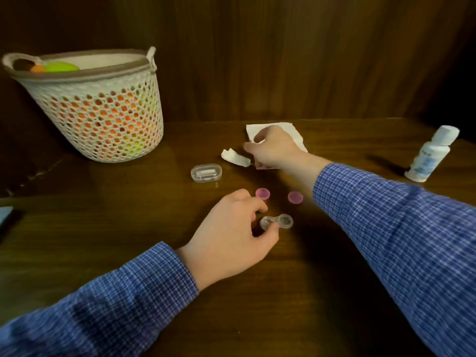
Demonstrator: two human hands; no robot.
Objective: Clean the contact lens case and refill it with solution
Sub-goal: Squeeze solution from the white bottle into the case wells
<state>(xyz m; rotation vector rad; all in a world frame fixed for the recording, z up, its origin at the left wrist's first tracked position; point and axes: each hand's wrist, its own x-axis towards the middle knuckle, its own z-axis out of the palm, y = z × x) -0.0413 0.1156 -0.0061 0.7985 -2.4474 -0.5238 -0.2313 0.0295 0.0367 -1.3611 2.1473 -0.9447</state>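
Observation:
The clear two-well lens case [282,221] lies uncapped on the wooden table [283,292]. My left hand [231,235] pinches its left well between thumb and fingers. Two pink caps [262,194] [295,197] sit just behind the case. Farther back, my right hand [274,148] grips a white tissue [291,130] with curled fingers. A torn tissue scrap [235,157] lies to its left. The white solution bottle [430,154] stands capped at the far right, away from both hands.
A small clear plastic box [206,172] with something white inside sits left of the caps. A white perforated basket [98,106] holding orange and green items stands at the back left. A dark flat object [6,217] shows at the left edge. Wood panelling rises behind the table.

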